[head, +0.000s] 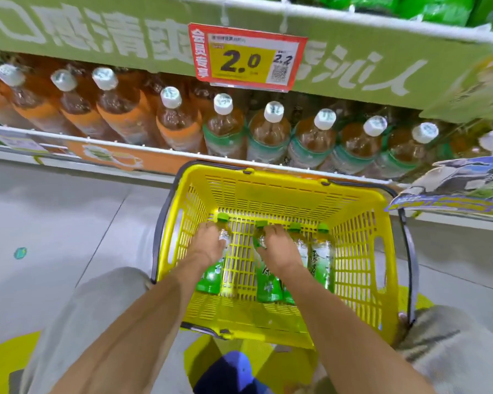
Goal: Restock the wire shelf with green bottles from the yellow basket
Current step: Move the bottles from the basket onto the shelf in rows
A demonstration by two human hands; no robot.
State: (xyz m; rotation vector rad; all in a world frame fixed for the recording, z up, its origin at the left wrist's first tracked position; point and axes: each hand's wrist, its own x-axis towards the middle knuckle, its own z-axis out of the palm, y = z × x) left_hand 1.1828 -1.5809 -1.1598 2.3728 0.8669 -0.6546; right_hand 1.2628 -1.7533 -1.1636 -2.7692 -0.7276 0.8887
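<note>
Crouched at the lower centre of the frame, a person reached into a yellow slatted plastic basket (268, 191) where four green plastic bottles (323, 260) lay on their sides. The left hand (208, 244) curled around the leftmost bottle and the right hand (279, 247) gripped the next. The basket stood on a grey tiled floor (69, 211), its far rim just beside the white wire shelf (154, 150). White-capped brown tea bottles (225, 129) crowded that shelf edge to edge. A red-and-yellow price tag (246, 56) hung at upper centre.
</note>
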